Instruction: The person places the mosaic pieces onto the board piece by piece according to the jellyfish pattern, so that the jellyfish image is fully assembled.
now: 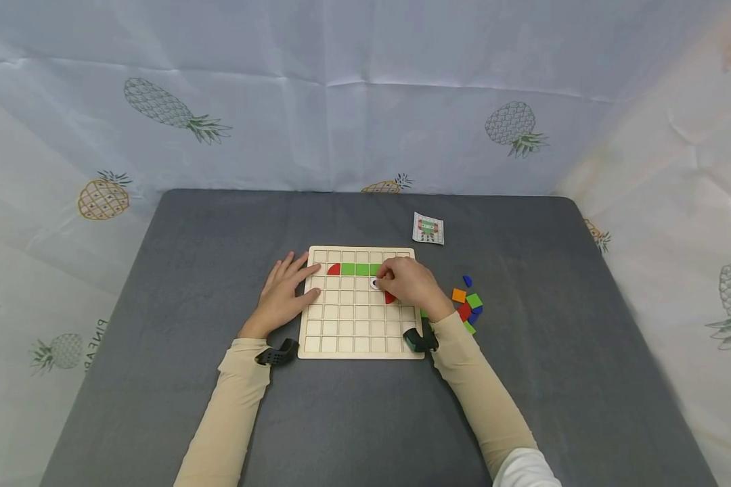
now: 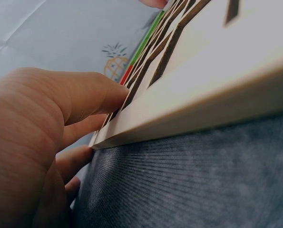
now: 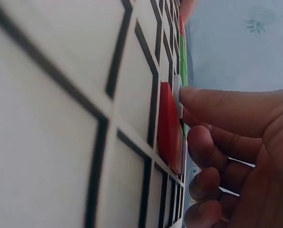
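Note:
A wooden grid board [image 1: 347,330] lies on the dark table. My left hand [image 1: 282,297] rests at its left side, fingers spread, with thumb and fingertips on the rim. My right hand [image 1: 411,283] pinches a white tile with a black eye dot [image 1: 374,283] between thumb and forefinger, right at the grid. In the right wrist view the thumb tip is on the white tile [image 3: 177,85], beside a red rounded piece [image 3: 167,126] set in the grid. Along an upper row sit another red rounded piece [image 1: 334,270] and several green square tiles [image 1: 356,269], the rightmost partly covered by my right hand.
Loose pieces lie right of the board, partly behind my right wrist: an orange square [image 1: 459,295], a blue half-round [image 1: 468,281], a green square [image 1: 474,300], a red one [image 1: 464,311] and others. A small printed pattern card [image 1: 428,228] lies beyond the board's upper right corner.

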A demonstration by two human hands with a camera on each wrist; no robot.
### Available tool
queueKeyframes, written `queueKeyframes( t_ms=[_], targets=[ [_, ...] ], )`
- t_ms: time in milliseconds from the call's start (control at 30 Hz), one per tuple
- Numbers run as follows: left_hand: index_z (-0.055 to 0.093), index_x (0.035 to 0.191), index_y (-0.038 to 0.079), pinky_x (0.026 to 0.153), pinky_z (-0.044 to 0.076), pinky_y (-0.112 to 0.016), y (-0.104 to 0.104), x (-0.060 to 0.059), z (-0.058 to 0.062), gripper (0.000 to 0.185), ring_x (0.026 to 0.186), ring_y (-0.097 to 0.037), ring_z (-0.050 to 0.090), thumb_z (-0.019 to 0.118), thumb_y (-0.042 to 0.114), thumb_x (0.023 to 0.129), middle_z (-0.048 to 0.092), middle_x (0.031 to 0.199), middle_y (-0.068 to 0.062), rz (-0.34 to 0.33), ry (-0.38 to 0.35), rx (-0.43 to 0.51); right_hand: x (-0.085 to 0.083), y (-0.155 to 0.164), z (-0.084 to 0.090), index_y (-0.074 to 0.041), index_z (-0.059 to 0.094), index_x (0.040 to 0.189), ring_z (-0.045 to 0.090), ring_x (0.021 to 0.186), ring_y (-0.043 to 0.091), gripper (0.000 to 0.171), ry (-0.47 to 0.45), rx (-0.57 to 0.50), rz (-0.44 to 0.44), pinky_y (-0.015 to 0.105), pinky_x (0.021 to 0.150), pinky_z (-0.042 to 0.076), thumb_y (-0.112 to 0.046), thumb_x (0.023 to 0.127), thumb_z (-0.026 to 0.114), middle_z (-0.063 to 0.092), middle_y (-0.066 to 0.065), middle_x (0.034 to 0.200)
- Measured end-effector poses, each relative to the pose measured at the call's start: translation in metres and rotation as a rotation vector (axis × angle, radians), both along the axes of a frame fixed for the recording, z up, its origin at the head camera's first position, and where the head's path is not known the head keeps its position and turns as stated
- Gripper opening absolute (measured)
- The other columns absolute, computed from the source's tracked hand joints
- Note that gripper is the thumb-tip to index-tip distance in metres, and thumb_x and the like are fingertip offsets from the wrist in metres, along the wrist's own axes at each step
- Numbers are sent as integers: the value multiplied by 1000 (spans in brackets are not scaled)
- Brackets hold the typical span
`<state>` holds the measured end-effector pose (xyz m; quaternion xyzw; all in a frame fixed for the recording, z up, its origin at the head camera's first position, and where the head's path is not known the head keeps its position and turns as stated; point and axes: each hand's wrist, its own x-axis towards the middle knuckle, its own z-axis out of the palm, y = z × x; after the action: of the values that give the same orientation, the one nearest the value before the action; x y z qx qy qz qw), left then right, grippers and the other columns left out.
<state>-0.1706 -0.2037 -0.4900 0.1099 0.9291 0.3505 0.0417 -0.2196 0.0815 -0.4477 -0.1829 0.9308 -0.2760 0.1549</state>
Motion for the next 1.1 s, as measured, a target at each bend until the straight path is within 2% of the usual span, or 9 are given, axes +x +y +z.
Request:
queueKeyframes(
  t_ms=[333,767,933,1100],
  targets=[
    [52,150,14,131,-2,-52,0,1,0,56,160,-35,7,66,28,97,28,168,-13,-2,-3,7,-3,1,0,-9,73,107,50,66,15,14,-17,15,70,26,58,37,-17,96,69,55,1,75],
    [51,150,15,131,-3,-50,-1,-1,-3,56,160,-34,7,65,29,98,27,168,-13,-4,-2,7,-5,3,1,-9,72,111,50,71,17,16,-24,8,83,26,61,39,-14,97,67,55,3,78],
    [51,150,15,131,-3,-50,-1,-1,-3,56,160,-34,6,65,29,98,27,168,-13,-9,1,0,-5,11,10,-5,70,117,50,68,16,21,-67,-88,89,26,60,40,-12,100,61,63,6,91],
    [51,150,14,131,-2,-50,-1,-1,-3,56,160,-34,7,65,29,98,27,168,-13,-8,4,3,-2,29,28,-6,69,121,55,79,18,24,-87,-132,102,27,66,47,-16,101,60,67,8,102]
  ],
)
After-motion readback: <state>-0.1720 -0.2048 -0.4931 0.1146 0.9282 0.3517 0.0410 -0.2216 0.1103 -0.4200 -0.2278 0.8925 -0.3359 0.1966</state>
